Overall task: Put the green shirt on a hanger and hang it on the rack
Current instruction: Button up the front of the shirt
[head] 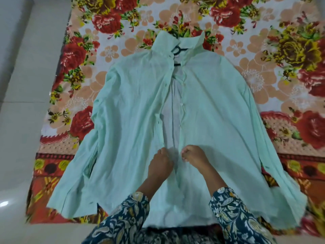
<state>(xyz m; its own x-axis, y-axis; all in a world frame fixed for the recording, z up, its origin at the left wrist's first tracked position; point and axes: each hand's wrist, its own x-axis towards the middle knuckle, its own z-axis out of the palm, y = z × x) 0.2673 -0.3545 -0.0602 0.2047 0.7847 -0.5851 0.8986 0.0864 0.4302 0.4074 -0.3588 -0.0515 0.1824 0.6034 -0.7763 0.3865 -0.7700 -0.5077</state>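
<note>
A pale green shirt (137, 110) lies spread face up, collar at the far end, sleeves out to both sides. Its front is open down the middle, showing the white inside. A dark hanger (177, 50) sits inside the collar; only its hook and a short piece of bar show, the rest is under the cloth. My left hand (161, 163) pinches the edge of the left front panel near the lower part of the opening. My right hand (193, 154) pinches the edge of the right front panel, the button side, a short gap away.
The shirt rests on a floral sheet (109, 23) of red, orange and yellow flowers. Pale tiled floor (22, 85) borders the sheet on the left and near side. My dark patterned sleeves (233, 213) reach in from the bottom. No rack is in view.
</note>
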